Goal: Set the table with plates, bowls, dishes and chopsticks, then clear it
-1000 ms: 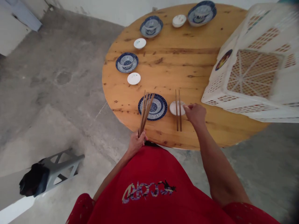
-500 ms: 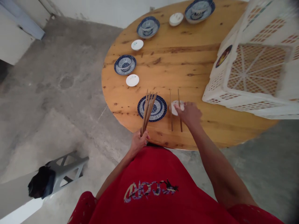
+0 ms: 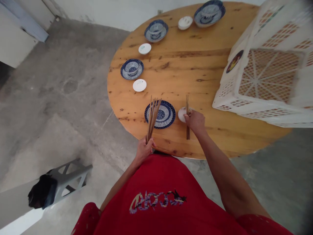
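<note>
My left hand (image 3: 144, 147) is closed round the lower ends of a bundle of wooden chopsticks (image 3: 153, 117), which fans out over the left part of a blue-and-white plate (image 3: 168, 114) with a bowl in it. To the right of that plate, my right hand (image 3: 196, 121) pinches a pair of chopsticks (image 3: 187, 130) lying side by side, pointing away from me. The pair crosses a small white dish (image 3: 181, 114), whose right side is partly covered by the chopsticks and my fingers.
A large white plastic crate (image 3: 234, 85) stands at the right of the round wooden table (image 3: 176, 75). Bowls on plates, such as the near-left plate (image 3: 124, 73), alternate with small white dishes (image 3: 139, 85) along the far-left edge. A grey stool (image 3: 70, 178) stands on the floor at left.
The two chopsticks at the white dish, apart before, now lie together. My right hand has shifted slightly left and closed on them. My left hand keeps its bundle, which leans a little further left.
</note>
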`<act>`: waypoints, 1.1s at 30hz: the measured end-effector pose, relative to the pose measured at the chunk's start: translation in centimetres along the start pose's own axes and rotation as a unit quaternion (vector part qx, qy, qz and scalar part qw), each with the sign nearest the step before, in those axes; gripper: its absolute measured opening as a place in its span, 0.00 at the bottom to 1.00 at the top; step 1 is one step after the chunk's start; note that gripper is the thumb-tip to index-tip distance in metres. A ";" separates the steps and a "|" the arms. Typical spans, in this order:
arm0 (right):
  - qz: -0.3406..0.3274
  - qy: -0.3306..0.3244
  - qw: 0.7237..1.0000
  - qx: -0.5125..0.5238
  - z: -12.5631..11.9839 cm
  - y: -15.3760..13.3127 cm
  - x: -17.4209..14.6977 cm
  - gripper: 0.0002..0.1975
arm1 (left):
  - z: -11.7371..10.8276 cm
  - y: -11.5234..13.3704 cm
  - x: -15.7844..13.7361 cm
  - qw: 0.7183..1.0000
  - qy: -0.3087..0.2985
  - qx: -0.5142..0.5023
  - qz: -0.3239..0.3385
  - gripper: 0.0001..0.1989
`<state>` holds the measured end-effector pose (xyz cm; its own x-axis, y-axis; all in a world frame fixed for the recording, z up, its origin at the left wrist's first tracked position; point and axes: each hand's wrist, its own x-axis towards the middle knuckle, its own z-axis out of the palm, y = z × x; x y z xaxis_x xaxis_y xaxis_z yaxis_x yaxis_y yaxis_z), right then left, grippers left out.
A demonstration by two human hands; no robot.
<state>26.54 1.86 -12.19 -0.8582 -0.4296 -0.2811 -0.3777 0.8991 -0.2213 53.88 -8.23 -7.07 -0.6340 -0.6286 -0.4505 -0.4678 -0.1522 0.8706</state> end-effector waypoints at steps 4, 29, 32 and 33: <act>0.000 0.003 1.000 0.010 0.2 0.3 0.5 0.18 | 0.0 -0.1 0.0 1.000 -0.003 -0.004 -0.003 0.16; 0.095 0.093 0.984 0.114 -3.3 2.6 -1.7 0.21 | -1.9 0.7 -0.3 0.998 0.052 -0.017 -0.029 0.14; 0.073 0.123 0.974 0.173 -3.9 2.5 -4.1 0.19 | -2.6 0.7 -0.6 0.996 0.075 -0.037 -0.042 0.16; 0.056 0.123 0.970 0.204 -3.9 1.9 -5.2 0.19 | -2.7 0.8 -0.8 0.995 0.076 -0.045 -0.049 0.17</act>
<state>28.88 6.15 -7.51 -0.9619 -0.2524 -0.1051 -0.1504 0.8095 -0.5675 55.69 -9.91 -5.52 -0.4836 -0.7150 -0.5049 -0.4615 -0.2819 0.8412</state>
